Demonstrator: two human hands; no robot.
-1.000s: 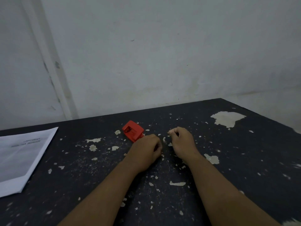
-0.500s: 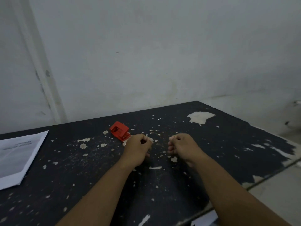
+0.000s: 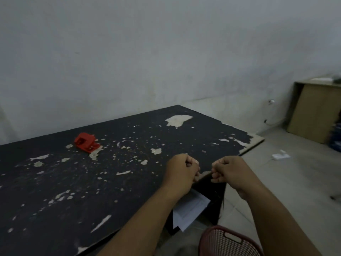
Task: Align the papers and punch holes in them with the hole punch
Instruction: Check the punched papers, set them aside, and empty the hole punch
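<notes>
The hole punch [image 3: 86,144] sits on the table [image 3: 55,191], well left of the 2 hands [image 3: 181,172] [image 3: 228,170], with papers [image 3: 190,207] below its edge.

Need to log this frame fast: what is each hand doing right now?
Left hand: closed in a fist, holding nothing visible.
Right hand: closed in a fist, holding nothing visible.

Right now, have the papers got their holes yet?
Not yet. Nothing looks done: the red hole punch sits alone on the black table, no paper in it. In hand: nothing, since the left hand and right hand are empty fists at the table's edge. Left to do: fetch the white papers showing below that edge, line them up, punch them.
</notes>
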